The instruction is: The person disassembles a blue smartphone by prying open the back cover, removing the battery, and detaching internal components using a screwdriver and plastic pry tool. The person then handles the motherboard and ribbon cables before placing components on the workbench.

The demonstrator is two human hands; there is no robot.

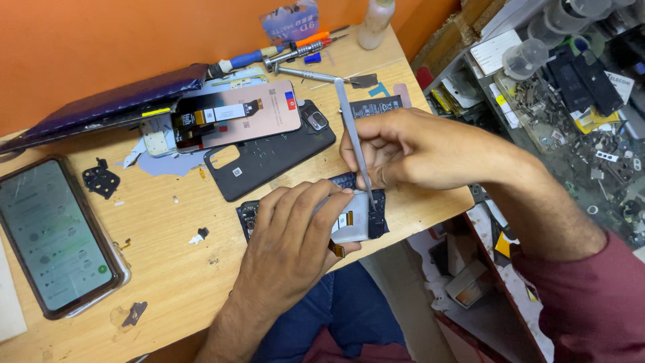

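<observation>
At the back edge of the wooden workbench (168,269), against the orange wall, a small flat packet (290,20) in blue and pink leans upright, with a pale plastic bottle (373,23) just to its right. Below them lie a blue-handled screwdriver (245,59) and an orange-tipped one (310,39). A dark rectangular battery (376,105) bearing a white printed label rests near the right hand, partly hidden behind it. A detached pinkish display panel (252,114) carries a small red-and-blue sticker at its upper right corner and a white label strip on its black flex cable. It overlaps a black phone back cover (269,158), which has a small white square sticker near its middle. A powered-on phone (57,235) with a greenish screen lies at the left edge. On the shelf to the right, a white card (496,50) sits beside clear plastic cups (527,57).

The opened phone (359,215) lies at the near edge of the bench, between both hands. The left hand (292,242) lies loosely curled over it, fingers pressing on its pale inner part and pinning it down. The right hand (410,148) is closed in a pinch around metal tweezers (355,144), whose tips touch the phone's interior just beside the left fingertips.
</observation>
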